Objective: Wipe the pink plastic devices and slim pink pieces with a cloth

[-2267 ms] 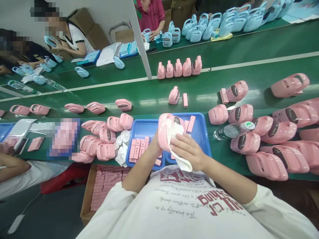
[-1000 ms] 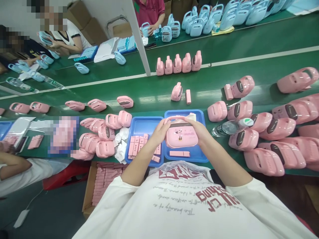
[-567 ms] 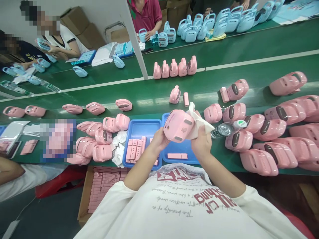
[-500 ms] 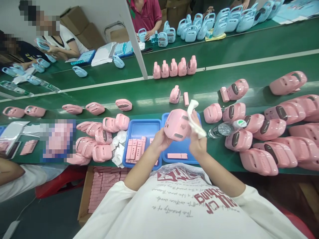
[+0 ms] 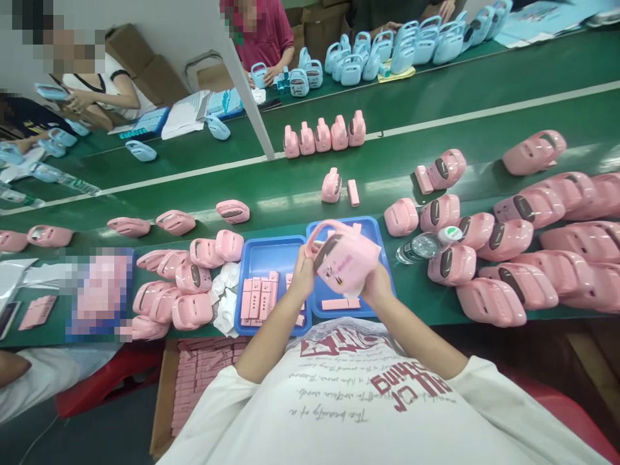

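Note:
Over the blue trays I hold up a glossy pink plastic device [image 5: 352, 257] with a loop handle, a dark panel and small printed figures on its face. My left hand [image 5: 304, 270] grips it at the handle side, fingers closed. At the opposite end my right hand [image 5: 378, 285] is closed against the device's base, its fingers mostly hidden behind it. A bit of white cloth [image 5: 354, 288] shows beneath the device by the right hand. Pink bars [image 5: 261, 298] lie in the left blue tray [image 5: 264, 248], and another pink bar [image 5: 340, 303] lies in the right blue tray [image 5: 317, 294].
Many pink devices [image 5: 504, 300] crowd the right side, beside a clear bottle [image 5: 419, 247]. More pink devices [image 5: 192, 310] and crumpled white tissues [image 5: 227, 300] lie left of the trays. A carton of pink bars [image 5: 201, 374] stands below. Across the bench, co-workers handle blue devices [image 5: 351, 70].
The pink device has turned from showing its base to showing its printed face and handle. My right hand has come down with the cloth, now mostly hidden. The whole view has shifted slightly.

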Motion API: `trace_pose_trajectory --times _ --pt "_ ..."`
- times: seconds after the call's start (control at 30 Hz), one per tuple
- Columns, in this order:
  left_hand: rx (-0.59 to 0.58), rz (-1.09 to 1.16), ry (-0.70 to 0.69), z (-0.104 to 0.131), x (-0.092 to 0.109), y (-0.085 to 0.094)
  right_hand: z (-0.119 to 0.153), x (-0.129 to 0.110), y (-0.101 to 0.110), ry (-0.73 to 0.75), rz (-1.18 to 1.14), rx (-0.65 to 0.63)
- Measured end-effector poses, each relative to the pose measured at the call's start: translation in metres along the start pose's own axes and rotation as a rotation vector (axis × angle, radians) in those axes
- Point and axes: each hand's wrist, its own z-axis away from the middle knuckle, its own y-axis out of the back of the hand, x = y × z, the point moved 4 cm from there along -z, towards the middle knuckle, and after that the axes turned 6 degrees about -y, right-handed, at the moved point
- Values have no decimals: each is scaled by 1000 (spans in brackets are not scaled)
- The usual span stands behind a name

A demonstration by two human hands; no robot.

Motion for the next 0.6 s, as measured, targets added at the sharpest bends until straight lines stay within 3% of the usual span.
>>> trace_pose_trajectory --times 0.07,0.13,0.27,0.33,0.4,0.47,0.6 --pt "-137 -268 -139 1 3 2 0 -14 20 74 55 24" --pt "-321 -532 -191 4 0 -5 6 -30 40 217 194 -30" --pt "-716 -925 -178 17 -19 -41 24 -40 64 426 637 -264" --pt "-833 -965 -193 23 -29 -59 31 -34 80 418 778 -259" --pt "-884 -924 -207 25 -36 -70 33 -24 103 336 836 -111" --pt "-884 -861 -223 23 -40 -69 35 -12 133 240 892 113" --pt "-715 -858 -181 8 -43 -33 38 14 178 209 1008 524"
